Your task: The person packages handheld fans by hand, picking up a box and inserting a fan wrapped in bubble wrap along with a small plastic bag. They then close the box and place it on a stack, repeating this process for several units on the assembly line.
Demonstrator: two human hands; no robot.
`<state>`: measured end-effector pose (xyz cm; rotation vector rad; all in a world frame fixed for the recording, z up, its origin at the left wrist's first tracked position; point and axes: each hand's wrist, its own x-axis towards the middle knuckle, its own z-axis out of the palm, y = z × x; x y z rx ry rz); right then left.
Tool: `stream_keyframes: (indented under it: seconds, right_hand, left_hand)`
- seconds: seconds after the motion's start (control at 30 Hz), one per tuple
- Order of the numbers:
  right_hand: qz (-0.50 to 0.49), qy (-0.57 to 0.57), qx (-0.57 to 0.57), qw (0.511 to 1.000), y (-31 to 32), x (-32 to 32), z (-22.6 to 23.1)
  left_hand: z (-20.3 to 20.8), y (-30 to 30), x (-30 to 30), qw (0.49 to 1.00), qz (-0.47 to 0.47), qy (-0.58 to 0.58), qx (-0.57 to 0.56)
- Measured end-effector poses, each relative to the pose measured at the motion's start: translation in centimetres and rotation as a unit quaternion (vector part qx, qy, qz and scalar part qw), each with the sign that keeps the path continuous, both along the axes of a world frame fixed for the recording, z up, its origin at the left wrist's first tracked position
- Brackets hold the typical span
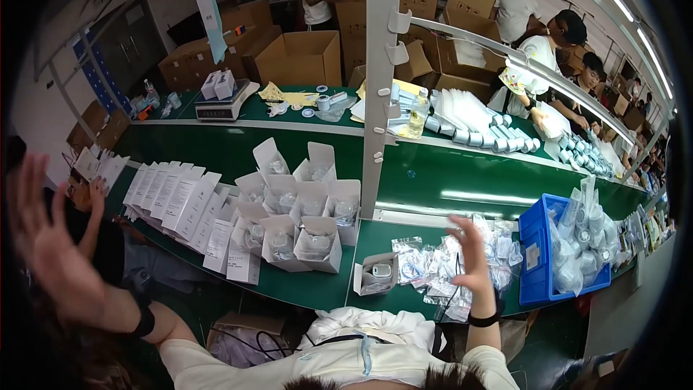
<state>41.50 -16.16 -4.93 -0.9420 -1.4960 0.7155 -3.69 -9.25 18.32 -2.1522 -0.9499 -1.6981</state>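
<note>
Box (365,284) beside clear packets (435,266), lower centre of the frame, seems light and easily dented, best held by its sides, while left hand (59,256) and right hand (473,263) are spread wide, empty.

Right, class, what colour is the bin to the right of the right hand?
The bin is blue, seen best in the head view.

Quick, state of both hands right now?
Left hand: open, raised, nothing seen in it.
Right hand: open, fingers slightly curved, nothing seen in it.
</note>
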Motion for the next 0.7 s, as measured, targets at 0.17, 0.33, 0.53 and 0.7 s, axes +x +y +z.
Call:
stream_keyframes:
  seconds: [0.17, 0.33, 0.53, 0.7]
  right_hand:
    - [0.064, -0.099, -0.23, 0.966, -2.3, -3.7, -14.7]
    - [0.056, -0.213, -0.252, 0.942, 0.5, -4.6, -19.8]
    - [-0.03, -0.139, -0.257, 0.956, 1.9, -4.7, -17.6]
    - [-0.159, 0.118, -0.345, 0.918, 4.8, 1.3, -17.5]
  left_hand:
    - [-10.5, 19.0, 3.2, 0.92, 0.004, 0.012, -0.391]
    - [-20.2, 28.6, 5.8, 0.787, 0.014, 0.092, -0.61]
    - [-24.1, 32.3, 7.5, 0.652, -0.063, 0.078, -0.752]
    - [-26.0, 33.3, 7.3, 0.638, -0.121, 0.073, -0.757]
